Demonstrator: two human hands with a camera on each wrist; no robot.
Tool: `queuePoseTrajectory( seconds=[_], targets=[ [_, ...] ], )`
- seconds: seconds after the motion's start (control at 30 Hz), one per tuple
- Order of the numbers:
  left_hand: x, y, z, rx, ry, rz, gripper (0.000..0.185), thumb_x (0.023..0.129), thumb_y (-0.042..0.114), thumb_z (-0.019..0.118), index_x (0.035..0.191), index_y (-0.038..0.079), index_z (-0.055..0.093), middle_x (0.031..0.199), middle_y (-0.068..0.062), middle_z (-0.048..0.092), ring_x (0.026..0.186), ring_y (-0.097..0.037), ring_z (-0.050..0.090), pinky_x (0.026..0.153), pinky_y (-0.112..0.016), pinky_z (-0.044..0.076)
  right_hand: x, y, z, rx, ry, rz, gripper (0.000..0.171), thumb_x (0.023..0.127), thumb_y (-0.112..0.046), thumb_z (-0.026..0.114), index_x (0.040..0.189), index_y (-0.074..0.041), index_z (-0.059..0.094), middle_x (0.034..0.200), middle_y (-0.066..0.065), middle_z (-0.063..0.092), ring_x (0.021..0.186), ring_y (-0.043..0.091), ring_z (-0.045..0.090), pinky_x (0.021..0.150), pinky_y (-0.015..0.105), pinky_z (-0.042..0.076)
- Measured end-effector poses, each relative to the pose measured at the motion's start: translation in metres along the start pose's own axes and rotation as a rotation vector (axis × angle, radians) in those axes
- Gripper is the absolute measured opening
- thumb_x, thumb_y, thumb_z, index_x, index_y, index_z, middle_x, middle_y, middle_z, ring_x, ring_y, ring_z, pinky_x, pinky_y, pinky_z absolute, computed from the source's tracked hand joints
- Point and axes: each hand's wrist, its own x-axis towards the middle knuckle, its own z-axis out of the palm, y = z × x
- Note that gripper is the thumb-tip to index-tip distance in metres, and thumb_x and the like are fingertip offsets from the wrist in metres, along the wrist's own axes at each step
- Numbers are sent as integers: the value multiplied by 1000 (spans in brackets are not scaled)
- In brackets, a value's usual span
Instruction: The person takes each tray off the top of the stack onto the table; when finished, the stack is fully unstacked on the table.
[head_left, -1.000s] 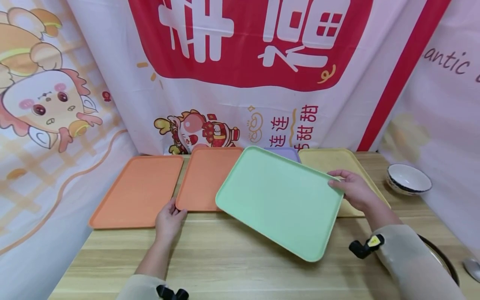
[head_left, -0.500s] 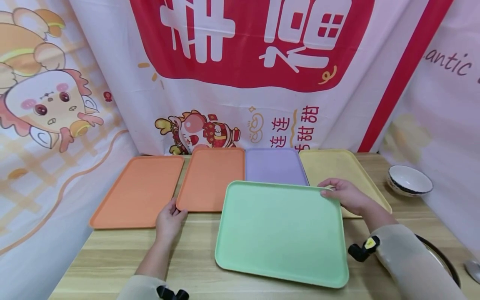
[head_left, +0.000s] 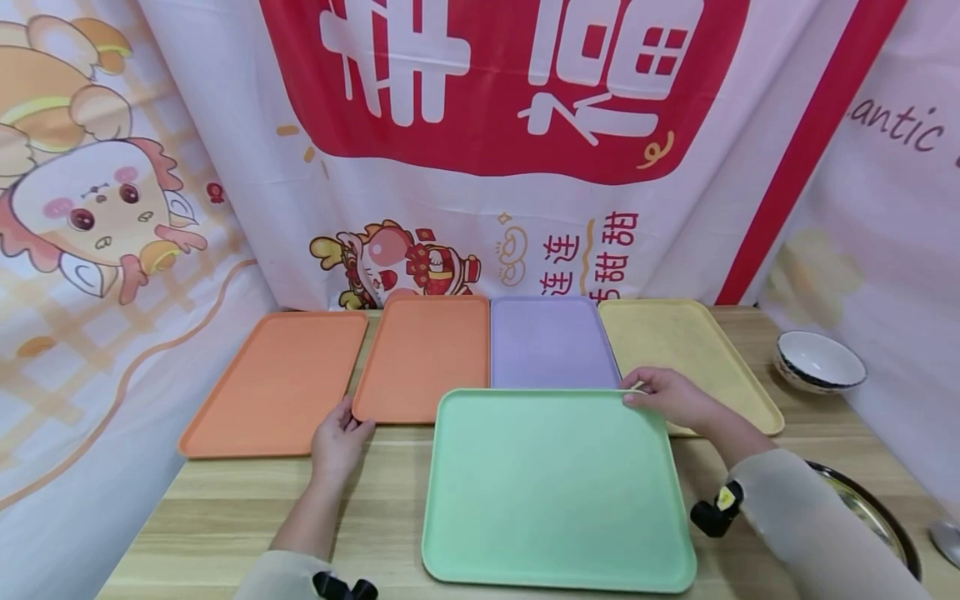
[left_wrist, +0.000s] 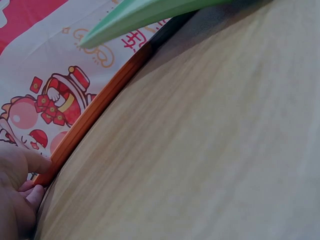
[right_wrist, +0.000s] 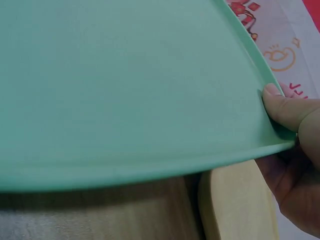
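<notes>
My right hand (head_left: 671,402) grips the far right corner of a light green tray (head_left: 558,492), thumb on the upper face and fingers underneath. The right wrist view shows that thumb (right_wrist: 285,107) over the rim. The green tray is off the table, its edge hanging above the wood in the left wrist view. My left hand (head_left: 337,443) pinches the near left corner of an orange tray (head_left: 427,358), whose side edge (left_wrist: 100,107) lies along the tabletop. Right of this orange tray is a purple tray (head_left: 553,342), its near end hidden behind the green one.
Another orange tray (head_left: 277,383) lies at the far left, and a yellow tray (head_left: 686,350) lies right of the purple one. A white bowl (head_left: 820,360) stands at the right. A round metal tray (head_left: 862,504) is partly under the right sleeve. Printed cloth hangs behind the table.
My right hand has brought the green tray nearer and turned it from slanted to nearly straight, uncovering much of the purple tray. The left hand has stayed at the orange tray's corner.
</notes>
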Motion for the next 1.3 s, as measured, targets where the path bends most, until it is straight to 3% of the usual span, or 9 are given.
queuePoseTrajectory(
  seconds=[0.33,0.6,0.9,1.3],
  targets=[
    [0,2,1,0,-5,-2,70,95,5,60,153,-6,20,157,-29,23,145,-40,29,118,-41,35,4,-1,16,-183,38,22,10,94,-14,66,100,-7,69,92,5,64,86,19,55,75,29,51],
    [0,2,1,-9,4,-7,70,95,4,59,153,-6,21,158,-28,23,145,-40,29,118,-42,35,2,2,26,-267,-21,16,11,93,-6,64,102,-5,71,98,6,69,88,17,58,77,31,56],
    [0,1,1,-22,-1,-16,70,95,4,59,153,-5,22,158,-27,24,146,-38,29,118,-40,35,0,0,31,-307,-36,40,10,90,-5,67,94,-10,74,89,1,68,81,16,55,71,27,52],
    [1,0,1,-15,-6,-8,69,95,4,59,153,-5,22,158,-27,23,146,-38,29,117,-39,35,2,5,37,-324,14,45,6,86,-6,72,86,-11,70,77,1,60,76,16,52,64,25,47]
  ],
)
